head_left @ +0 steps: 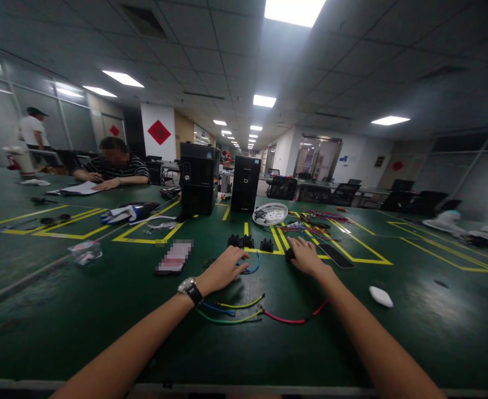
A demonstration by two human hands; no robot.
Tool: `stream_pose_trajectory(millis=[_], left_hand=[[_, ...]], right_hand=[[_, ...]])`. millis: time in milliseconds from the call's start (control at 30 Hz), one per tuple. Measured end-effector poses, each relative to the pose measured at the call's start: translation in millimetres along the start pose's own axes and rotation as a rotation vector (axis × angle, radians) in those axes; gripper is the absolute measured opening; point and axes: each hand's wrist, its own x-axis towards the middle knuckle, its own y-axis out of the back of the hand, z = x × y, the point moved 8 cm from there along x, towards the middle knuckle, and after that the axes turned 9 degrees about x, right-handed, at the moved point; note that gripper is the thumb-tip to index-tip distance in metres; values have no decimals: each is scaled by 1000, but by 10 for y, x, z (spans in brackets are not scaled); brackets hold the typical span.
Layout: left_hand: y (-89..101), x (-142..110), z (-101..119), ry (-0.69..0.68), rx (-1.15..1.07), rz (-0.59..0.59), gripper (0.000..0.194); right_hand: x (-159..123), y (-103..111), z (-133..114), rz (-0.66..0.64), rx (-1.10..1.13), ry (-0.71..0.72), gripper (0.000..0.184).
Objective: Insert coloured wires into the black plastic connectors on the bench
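My left hand (226, 270), with a watch on the wrist, hovers over the table with fingers apart, holding nothing I can see. Beside its fingertips lies a curved blue wire (255, 268). My right hand (307, 256) has its fingers closed around a small black block (288, 255), which is partly hidden. Similar black blocks with upright prongs (267, 245) stand in a row between and beyond my hands. Nearer to me lie a yellow wire (244, 304), a green wire (231, 321) and a red wire (289, 321).
Two black computer towers (198, 183) stand at the back. A white basket (271, 215) and a bundle of coloured wires (327, 219) lie beyond my right hand. A phone (174, 257), a clear box (86, 252) and a white case (380, 296) rest on the green table (310, 354). Another person (114, 163) sits across.
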Motion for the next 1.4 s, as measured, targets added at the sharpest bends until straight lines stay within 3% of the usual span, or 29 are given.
stream_pose_trajectory(millis=[100, 200, 300, 367, 433, 500, 567, 633, 767, 900, 1033, 1133, 1267, 1400], left_hand=[[92, -94, -121, 119, -145, 75, 31], [136, -165, -318, 277, -378, 114, 35], [-12, -189, -497, 542, -880, 123, 47], [-200, -187, -467, 680, -1266, 67, 53], [-283, -184, -399, 719, -1528, 65, 51], [-247, -207, -406, 692, -1635, 142, 45], [-177, -261, -477, 673, -1646, 216, 43], [-122, -309, -566, 673, -1620, 255, 44], [-127, -335, -688, 733, -1559, 329, 37], [-253, -271, -595, 727, -1571, 330, 27], [-381, -211, -492, 753, -1638, 281, 24], [-409, -147, -473, 762, -1654, 249, 25], [-363, -94, -486, 729, -1659, 323, 26], [-354, -157, -445, 726, -1707, 394, 19]], right_hand=[[185, -29, -14, -96, 6, 10, 59], [159, 155, -273, -14, 66, 69, 56], [11, 447, -964, 150, 271, 286, 61], [-104, 562, -1523, 185, 357, 459, 61], [-199, 611, -1953, 188, 394, 562, 65], [-298, 650, -2114, 227, 449, 575, 66], [-438, 668, -1966, 297, 535, 492, 58], [-644, 608, -1617, 330, 606, 352, 43], [-1133, 201, -1117, 32, 575, 209, 35], [-1411, 44, -1112, -34, 554, 180, 28], [-1396, 66, -1281, 3, 497, 260, 15], [-1307, 98, -1178, 9, 458, 259, 13], [-1086, 247, -965, 88, 508, 140, 16], [-791, 420, -1225, 245, 610, 189, 21]])
